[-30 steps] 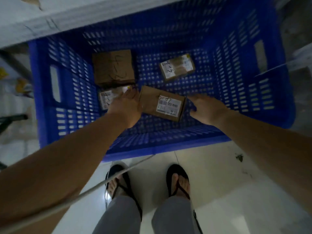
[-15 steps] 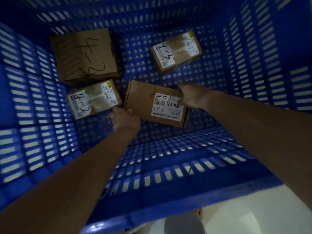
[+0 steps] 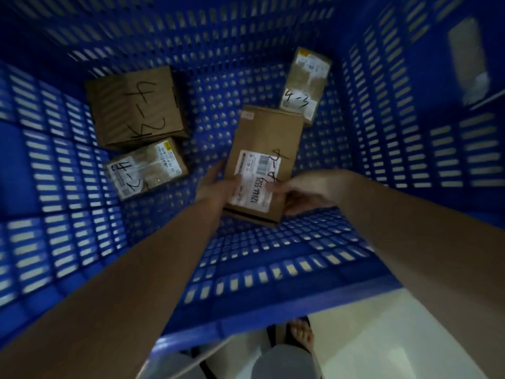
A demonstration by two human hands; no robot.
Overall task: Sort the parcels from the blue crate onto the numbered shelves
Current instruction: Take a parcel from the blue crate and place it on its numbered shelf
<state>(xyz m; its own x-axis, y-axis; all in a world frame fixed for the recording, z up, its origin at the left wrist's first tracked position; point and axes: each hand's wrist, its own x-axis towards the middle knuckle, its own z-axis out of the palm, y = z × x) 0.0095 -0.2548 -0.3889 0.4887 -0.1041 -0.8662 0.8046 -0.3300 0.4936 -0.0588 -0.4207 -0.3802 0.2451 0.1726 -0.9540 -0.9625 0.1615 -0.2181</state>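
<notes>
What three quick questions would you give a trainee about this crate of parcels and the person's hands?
1. How many parcels are inside the blue crate?
2. True or false: the left hand and the right hand both hold the white-labelled parcel.
3. What is handwritten on the far-right parcel? A) 4-3 B) 1-7 C) 9-9

Key: 1. Four. 2. True. 3. A.
</notes>
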